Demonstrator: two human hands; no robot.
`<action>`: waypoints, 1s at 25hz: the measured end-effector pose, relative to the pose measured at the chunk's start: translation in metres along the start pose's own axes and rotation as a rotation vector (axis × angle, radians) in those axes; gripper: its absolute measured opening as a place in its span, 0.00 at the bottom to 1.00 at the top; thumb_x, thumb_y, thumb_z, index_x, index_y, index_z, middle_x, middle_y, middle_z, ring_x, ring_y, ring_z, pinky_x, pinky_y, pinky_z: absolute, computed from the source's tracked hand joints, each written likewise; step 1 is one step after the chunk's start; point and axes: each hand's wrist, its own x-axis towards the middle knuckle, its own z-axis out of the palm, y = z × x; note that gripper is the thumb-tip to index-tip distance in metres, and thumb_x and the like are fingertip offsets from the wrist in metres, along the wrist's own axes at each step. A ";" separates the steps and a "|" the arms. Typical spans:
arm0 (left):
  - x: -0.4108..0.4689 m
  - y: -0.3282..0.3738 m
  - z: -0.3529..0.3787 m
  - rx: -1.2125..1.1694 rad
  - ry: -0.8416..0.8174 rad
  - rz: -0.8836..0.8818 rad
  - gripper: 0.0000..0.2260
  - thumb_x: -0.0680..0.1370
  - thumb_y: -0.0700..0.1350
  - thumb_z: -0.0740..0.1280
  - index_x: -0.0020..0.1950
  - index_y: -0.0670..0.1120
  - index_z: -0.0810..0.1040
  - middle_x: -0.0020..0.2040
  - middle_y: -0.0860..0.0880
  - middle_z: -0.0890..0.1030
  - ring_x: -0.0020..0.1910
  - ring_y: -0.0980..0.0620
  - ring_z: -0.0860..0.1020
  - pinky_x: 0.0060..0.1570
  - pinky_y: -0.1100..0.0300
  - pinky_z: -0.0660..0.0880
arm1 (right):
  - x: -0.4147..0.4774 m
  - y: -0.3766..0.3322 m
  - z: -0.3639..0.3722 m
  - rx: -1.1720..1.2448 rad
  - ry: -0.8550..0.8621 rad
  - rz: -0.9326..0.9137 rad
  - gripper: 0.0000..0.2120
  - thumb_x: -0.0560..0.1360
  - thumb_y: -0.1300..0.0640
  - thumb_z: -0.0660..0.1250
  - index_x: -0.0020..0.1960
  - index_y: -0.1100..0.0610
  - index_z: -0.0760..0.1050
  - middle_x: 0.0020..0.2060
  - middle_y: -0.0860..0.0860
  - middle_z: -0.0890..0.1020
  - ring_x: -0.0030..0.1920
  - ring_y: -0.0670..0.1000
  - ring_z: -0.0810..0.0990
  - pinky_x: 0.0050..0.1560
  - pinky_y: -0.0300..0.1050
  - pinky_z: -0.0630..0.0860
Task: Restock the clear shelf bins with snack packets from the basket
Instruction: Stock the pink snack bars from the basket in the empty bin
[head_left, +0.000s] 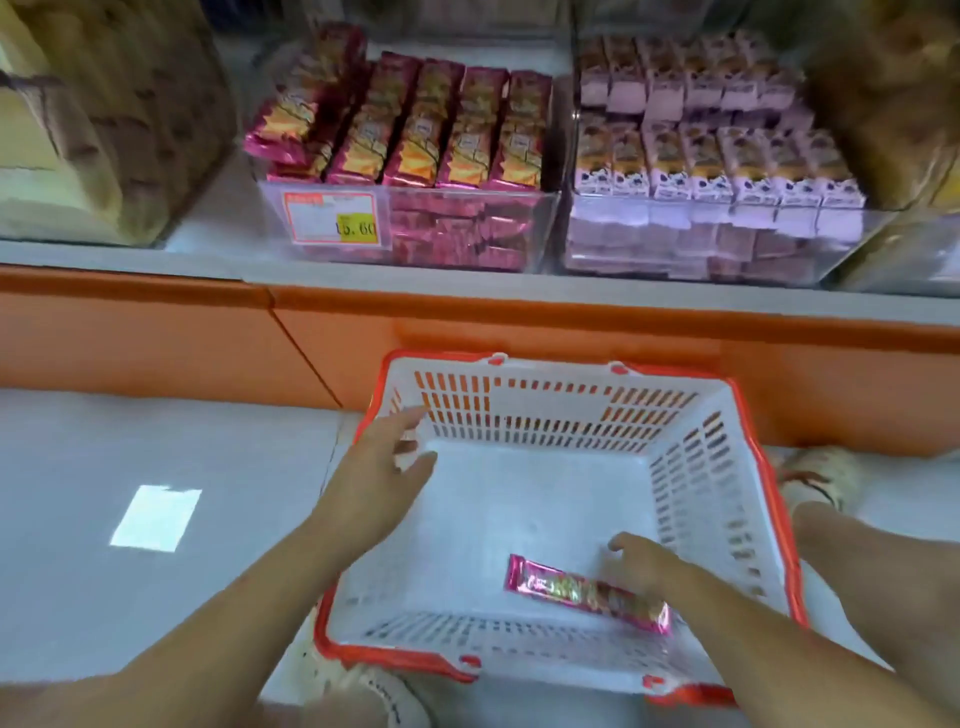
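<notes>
A white basket with an orange rim (571, 410) stands on the floor below the shelf. One pink snack packet (587, 594) lies flat on its bottom near the front right. My right hand (641, 564) is inside the basket, fingers spread over the packet's far edge, touching it or just above it. My left hand (382, 467) hovers open over the basket's left rim, fingers straight. On the shelf above, a clear bin (415, 228) holds rows of the same pink packets (441, 135).
A second clear bin (711, 244) to the right is packed with lilac packets. More bins with brownish goods flank both sides. An orange shelf front (467, 322) runs above the basket. My shoes (815, 478) stand beside the basket on the pale floor.
</notes>
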 end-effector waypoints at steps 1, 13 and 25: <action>-0.007 -0.006 0.018 0.020 -0.090 0.000 0.21 0.78 0.45 0.66 0.71 0.53 0.68 0.68 0.53 0.71 0.58 0.58 0.75 0.58 0.60 0.72 | 0.005 0.007 0.009 -0.101 -0.054 -0.010 0.26 0.74 0.53 0.67 0.70 0.58 0.66 0.56 0.51 0.74 0.53 0.51 0.74 0.57 0.43 0.73; -0.016 -0.028 0.069 0.233 -0.422 -0.037 0.20 0.80 0.51 0.62 0.73 0.55 0.65 0.73 0.54 0.66 0.65 0.57 0.72 0.61 0.66 0.67 | 0.015 0.005 0.036 -0.411 -0.201 -0.091 0.08 0.73 0.62 0.66 0.51 0.56 0.79 0.43 0.52 0.79 0.49 0.54 0.78 0.45 0.39 0.74; -0.022 -0.004 0.058 0.299 -0.480 -0.104 0.28 0.81 0.56 0.60 0.78 0.51 0.54 0.75 0.48 0.65 0.68 0.49 0.70 0.67 0.58 0.67 | -0.072 -0.040 -0.046 0.470 -0.184 -0.170 0.06 0.74 0.57 0.67 0.41 0.59 0.73 0.27 0.52 0.74 0.24 0.48 0.70 0.27 0.39 0.65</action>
